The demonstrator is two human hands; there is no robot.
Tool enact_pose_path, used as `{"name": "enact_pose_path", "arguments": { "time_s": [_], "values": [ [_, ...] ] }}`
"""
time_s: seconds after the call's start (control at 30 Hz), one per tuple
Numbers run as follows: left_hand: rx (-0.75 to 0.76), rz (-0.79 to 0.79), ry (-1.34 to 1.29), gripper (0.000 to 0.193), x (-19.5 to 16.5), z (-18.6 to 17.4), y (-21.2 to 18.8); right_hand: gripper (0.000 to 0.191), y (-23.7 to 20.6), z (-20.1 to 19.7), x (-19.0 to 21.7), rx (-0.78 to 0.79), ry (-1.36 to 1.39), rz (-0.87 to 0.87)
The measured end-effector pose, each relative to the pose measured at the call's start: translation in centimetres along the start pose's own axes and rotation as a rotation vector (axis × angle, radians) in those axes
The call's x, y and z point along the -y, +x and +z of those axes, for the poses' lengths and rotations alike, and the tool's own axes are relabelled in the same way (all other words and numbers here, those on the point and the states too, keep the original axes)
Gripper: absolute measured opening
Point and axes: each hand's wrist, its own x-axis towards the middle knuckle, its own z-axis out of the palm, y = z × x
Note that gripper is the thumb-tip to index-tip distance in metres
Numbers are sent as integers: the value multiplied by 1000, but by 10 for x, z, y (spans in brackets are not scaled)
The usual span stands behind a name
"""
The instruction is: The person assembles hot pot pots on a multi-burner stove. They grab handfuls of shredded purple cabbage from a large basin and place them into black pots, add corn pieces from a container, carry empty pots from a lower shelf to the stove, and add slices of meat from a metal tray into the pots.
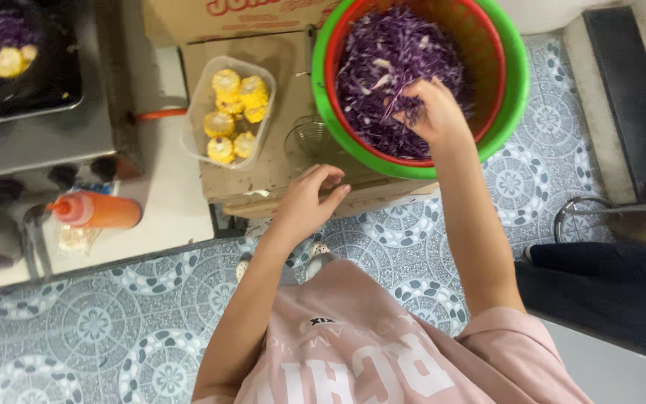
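Observation:
My right hand point(429, 112) is down in a heap of shredded purple cabbage point(386, 56), its fingers closed around a pinch of the shreds. The cabbage fills a red colander point(487, 34) that sits inside a green basin point(519, 82). My left hand point(309, 198) rests on the front edge of a cardboard box point(289, 75) below the basin, fingers loosely curled and holding nothing. A clear plastic tub point(197, 105) with several cut pieces of yellow corn stands on the box, left of the basin.
An orange squeeze bottle point(99, 212) lies on the pale counter at left. A dark pan point(54, 67) with cabbage and corn sits at top left. A small wire strainer point(308, 138) lies beside the basin. A metal pot point(622, 221) and dark cloth point(600, 292) are at right, on the patterned tile floor point(99, 322).

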Motion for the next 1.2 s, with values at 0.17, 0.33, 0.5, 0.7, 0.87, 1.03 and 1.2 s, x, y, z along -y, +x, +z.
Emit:
{"name": "enact_pose_path", "arguments": {
  "time_s": [0.17,0.33,0.5,0.7,0.87,1.03,1.2],
  "values": [
    [-97,37,13,30,18,-26,-16,30,-18,52,-1,92,-82,-47],
    [-300,-42,-157,32,55,-65,-35,40,-31,135,-28,239,-158,27],
    [-504,-218,-1153,44,96,-136,-76,54,-50,245,-84,564,-125,151],
    [-513,-183,-1650,64,142,-250,-150,53,-73,380,-184,694,-79,313],
    [-716,-126,-1781,57,184,-333,-220,51,-85,490,-263,900,23,371],
    [-758,50,-1748,56,215,-402,-277,53,-94,584,-316,1030,-24,456],
    [-924,-23,-1806,50,233,-459,-292,53,-73,652,-359,957,-47,491]
  ]
}}
